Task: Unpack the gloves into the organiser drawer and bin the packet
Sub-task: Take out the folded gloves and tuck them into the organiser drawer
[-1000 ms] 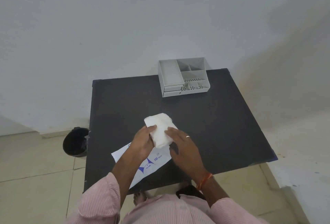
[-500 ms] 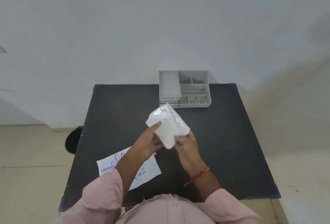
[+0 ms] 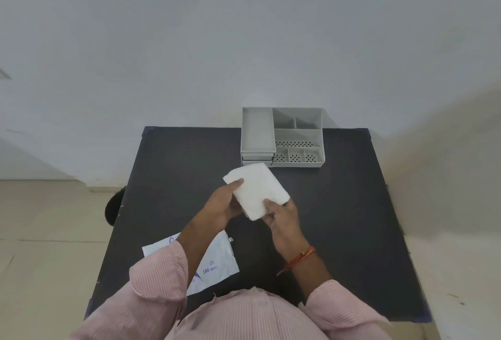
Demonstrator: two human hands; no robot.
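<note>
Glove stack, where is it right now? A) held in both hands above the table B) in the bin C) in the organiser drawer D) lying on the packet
A: the glove stack is gripped by the left hand and right hand over the table, short of the organiser.

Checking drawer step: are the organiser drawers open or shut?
Shut: both drawer fronts sit flush under the organiser's left tray. The glove stack is held above the table in both hands.

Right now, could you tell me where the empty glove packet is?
In the head view, the packet lies flat on the table's near-left part, partly under the left forearm.
</note>
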